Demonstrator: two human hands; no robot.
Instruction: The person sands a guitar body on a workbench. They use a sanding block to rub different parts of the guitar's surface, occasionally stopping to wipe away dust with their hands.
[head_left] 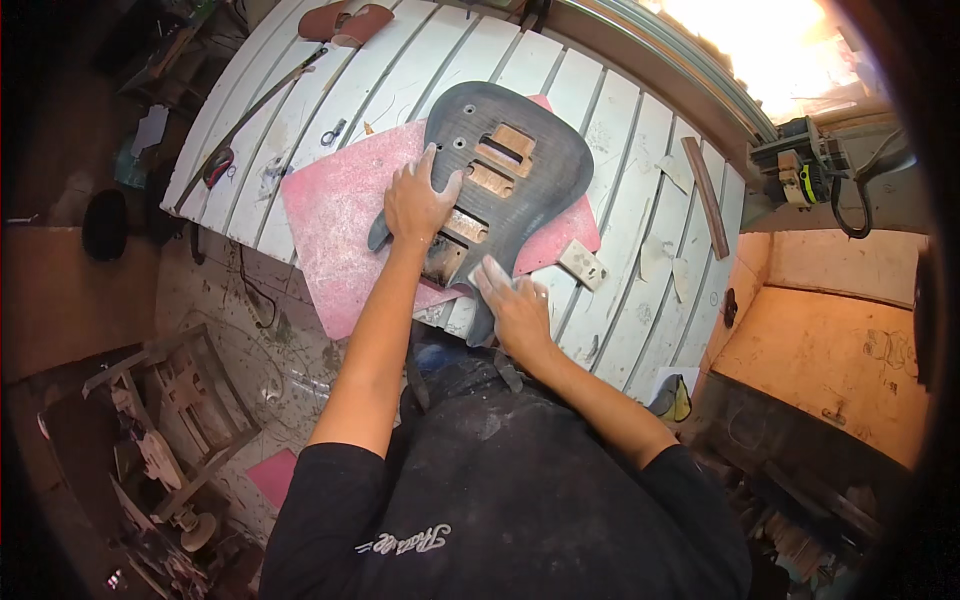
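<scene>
A dark grey, wood-grained electric guitar body (555, 165) lies on the slatted table, its routed cavities baring pale wood. My left hand (418, 198) rests on its left side, fingers spread and pressing on the surface. My right hand (512, 305) is at the near right horn, fingers together and pressed down on the edge. Something pale shows at those fingertips, too small to name. Beneath the body is a dusty pink sheet (340, 215), sticking out on both sides. Just right of the body sits a small pale rectangular block with dark marks (582, 265).
The white slatted table (615, 130) carries torn paper scraps (656, 258), a brown curved strip (706, 198), a long thin dark tool (250, 112) and reddish-brown pieces (345, 22). A wooden frame (175, 400) stands low left; an orange-lit board (820, 355) is at right.
</scene>
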